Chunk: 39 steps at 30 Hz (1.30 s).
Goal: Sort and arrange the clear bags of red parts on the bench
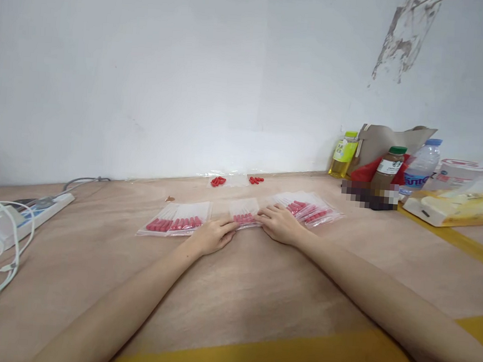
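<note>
My left hand [212, 235] lies flat on the table [258, 283], fingers stretched forward and closed together, and the tips press the near left edge of the middle bag [244, 211]. My right hand [279, 223] lies flat too, fingers pointing left, tips touching the right side of the same bag. Neither hand grips anything; both only press down on the plastic. The bag is clear, with a row of red capsules along its near edge, just between the two sets of fingertips.

I think the main risk is sliding: the plastic is smooth and the table is smooth too, so an uneven push from one hand can turn the bag or shift it under the neighbours. Pressing on the capsules themselves may crush them or make them roll inside.

Left of my left hand lie two bags [175, 219] side by side, very near. Just right of my right hand is a fanned pile [312, 210] of more bags, touching or almost touching the wrist. Further back, near the wall, loose capsules [218, 181] lie on plastic. Bottles [387, 169] stand far right, a power strip [21, 220] far left.
</note>
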Available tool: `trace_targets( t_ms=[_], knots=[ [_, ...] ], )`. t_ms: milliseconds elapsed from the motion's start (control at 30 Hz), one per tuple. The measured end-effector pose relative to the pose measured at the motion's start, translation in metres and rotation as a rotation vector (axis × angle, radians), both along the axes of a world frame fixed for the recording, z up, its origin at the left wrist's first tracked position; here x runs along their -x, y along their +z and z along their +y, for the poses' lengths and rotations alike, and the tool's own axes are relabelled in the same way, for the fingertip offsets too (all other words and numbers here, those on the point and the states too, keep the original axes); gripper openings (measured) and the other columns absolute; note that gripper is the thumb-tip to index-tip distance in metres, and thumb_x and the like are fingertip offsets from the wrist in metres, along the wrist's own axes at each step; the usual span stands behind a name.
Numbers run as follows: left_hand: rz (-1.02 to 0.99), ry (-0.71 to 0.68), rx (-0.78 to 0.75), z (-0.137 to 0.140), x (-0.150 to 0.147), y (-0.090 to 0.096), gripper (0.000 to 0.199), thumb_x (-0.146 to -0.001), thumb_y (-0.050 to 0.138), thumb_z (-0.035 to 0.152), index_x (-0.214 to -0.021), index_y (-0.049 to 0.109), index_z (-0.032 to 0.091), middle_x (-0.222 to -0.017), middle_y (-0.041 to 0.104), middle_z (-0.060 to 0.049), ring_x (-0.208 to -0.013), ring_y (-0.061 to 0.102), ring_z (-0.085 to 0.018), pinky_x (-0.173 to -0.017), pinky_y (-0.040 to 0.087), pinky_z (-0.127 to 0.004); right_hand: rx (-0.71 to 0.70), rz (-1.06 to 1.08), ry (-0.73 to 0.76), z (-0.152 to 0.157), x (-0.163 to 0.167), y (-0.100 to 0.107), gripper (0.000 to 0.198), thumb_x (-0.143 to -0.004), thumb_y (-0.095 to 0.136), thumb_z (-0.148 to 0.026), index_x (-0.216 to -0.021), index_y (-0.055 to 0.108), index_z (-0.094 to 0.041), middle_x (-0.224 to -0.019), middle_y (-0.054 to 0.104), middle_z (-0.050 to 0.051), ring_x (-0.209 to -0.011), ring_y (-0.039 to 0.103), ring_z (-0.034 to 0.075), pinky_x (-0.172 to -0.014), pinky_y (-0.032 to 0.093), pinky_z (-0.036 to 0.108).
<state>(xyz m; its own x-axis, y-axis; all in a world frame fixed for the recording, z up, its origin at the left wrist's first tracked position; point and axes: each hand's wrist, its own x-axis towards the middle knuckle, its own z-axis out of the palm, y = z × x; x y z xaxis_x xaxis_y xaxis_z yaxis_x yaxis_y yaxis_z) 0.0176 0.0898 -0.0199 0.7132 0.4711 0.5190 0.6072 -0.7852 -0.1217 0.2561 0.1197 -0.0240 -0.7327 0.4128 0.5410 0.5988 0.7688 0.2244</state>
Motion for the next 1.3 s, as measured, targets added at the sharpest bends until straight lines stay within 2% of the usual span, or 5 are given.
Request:
trace_targets(
  t_ms=[167,433,633,933,1300],
  knots=[
    [-0.078,0.041,-0.063,-0.004,0.001,-0.007,0.022,-0.084,0.045,0.018,-0.103,0.056,0.016,-0.100,0.061,-0.008,-0.089,0.060,-0.017,-0.076,0.052,-0.031,-0.017,0.034,-0.065,0.004,-0.006,-0.011,0.023,-0.084,0.042,-0.017,-0.089,0.064,-0.018,-0.080,0.062,0.005,-0.070,0.054,0.012,-0.062,0.038,0.024],
    [-0.086,0.035,-0.253,-0.002,-0.001,-0.008,0.017,-0.084,0.045,0.016,-0.091,0.060,0.015,-0.092,0.063,-0.008,-0.086,0.061,-0.018,-0.075,0.053,-0.032,0.181,0.246,0.032,0.005,-0.008,-0.016,0.025,-0.083,0.044,-0.018,-0.096,0.065,-0.023,-0.086,0.066,0.003,-0.076,0.059,0.012,-0.065,0.043,0.022],
    [-0.001,-0.024,-0.360,-0.001,0.001,-0.005,0.017,-0.085,0.044,0.012,-0.090,0.060,0.016,-0.091,0.064,-0.007,-0.083,0.060,-0.017,-0.073,0.052,-0.032,0.206,0.253,0.012,0.005,-0.010,-0.016,0.022,-0.083,0.046,-0.021,-0.091,0.067,-0.022,-0.081,0.066,0.002,-0.074,0.059,0.012,-0.065,0.042,0.023],
    [0.031,-0.004,-0.390,-0.001,-0.001,0.001,0.019,-0.086,0.040,0.010,-0.081,0.058,0.015,-0.076,0.063,-0.004,-0.071,0.059,-0.014,-0.079,0.047,-0.034,-0.111,0.148,0.010,-0.004,-0.005,-0.009,0.018,-0.081,0.051,-0.030,-0.087,0.064,-0.020,-0.078,0.063,0.003,-0.076,0.052,0.014,-0.067,0.030,0.028],
    [0.020,0.018,-0.371,-0.001,0.001,0.000,0.019,-0.086,0.040,0.010,-0.083,0.057,0.016,-0.078,0.064,-0.003,-0.072,0.059,-0.013,-0.087,0.040,-0.038,-0.340,0.070,0.042,-0.013,0.055,-0.005,0.021,-0.086,0.042,-0.019,-0.075,0.060,-0.017,-0.072,0.060,0.002,-0.071,0.044,0.013,-0.069,0.025,0.032]
  ],
)
